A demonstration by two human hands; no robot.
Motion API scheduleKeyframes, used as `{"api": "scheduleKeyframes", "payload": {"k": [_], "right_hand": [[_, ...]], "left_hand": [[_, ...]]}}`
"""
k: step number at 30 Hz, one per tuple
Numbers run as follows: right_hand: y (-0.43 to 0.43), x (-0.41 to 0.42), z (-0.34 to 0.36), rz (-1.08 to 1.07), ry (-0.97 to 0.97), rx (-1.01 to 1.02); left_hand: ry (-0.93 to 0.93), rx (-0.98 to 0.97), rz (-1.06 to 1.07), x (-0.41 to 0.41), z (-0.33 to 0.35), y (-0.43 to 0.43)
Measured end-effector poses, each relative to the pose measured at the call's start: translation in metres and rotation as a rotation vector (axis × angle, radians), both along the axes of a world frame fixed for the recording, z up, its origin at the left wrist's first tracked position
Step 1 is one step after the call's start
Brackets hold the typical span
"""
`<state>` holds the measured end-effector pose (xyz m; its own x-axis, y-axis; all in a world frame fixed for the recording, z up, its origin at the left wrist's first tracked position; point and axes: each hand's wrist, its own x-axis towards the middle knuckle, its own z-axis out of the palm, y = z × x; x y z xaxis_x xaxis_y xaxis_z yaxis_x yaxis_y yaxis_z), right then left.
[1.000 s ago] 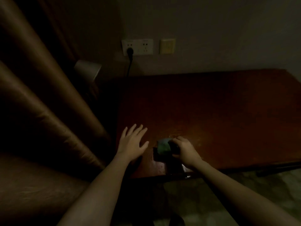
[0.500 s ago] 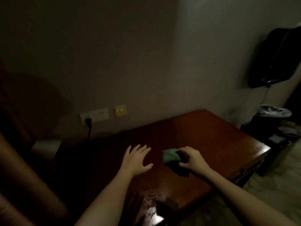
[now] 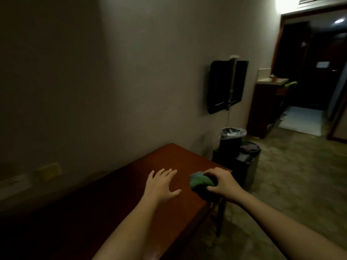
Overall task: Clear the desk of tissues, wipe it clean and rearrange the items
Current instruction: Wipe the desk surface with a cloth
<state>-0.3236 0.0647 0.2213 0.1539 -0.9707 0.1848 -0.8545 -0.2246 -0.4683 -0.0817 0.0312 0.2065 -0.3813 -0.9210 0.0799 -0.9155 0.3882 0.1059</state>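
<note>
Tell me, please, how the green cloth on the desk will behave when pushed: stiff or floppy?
Probably floppy: the green cloth lies bunched in the right hand, whose fingers curl round it. It likely slides easily, since the desk looks smooth and polished.

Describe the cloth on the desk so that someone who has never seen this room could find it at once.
Start at the reddish-brown desk against the wall. Near its edge toward the bin, the right hand grips a crumpled cloth on the wood. It is the only green thing there, beside the flat, empty left hand.
</note>
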Motion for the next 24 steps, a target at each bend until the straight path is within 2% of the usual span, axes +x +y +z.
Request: {"api": "scheduleKeyframes", "payload": {"k": [4, 9, 14, 20, 24], "right_hand": [[-0.013, -0.072, 0.003, -0.077, -0.006, 0.026], [-0.035, -0.158, -0.006, -0.183, -0.065, 0.025], [-0.079, -0.247, -0.017, -0.286, -0.068, 0.045], [-0.14, -0.342, -0.012, -0.433, -0.057, 0.029], [-0.178, -0.411, -0.012, -0.527, -0.084, 0.032]], "left_hand": [[-0.004, 0.002, -0.113, -0.083, 0.002, -0.029], [-0.026, 0.092, -0.195, -0.165, -0.006, -0.081], [-0.062, 0.123, -0.368, -0.256, -0.005, -0.156], [-0.051, 0.179, -0.461, -0.37, -0.005, -0.256], [-0.022, 0.145, -0.519, -0.455, -0.001, -0.306]]}}
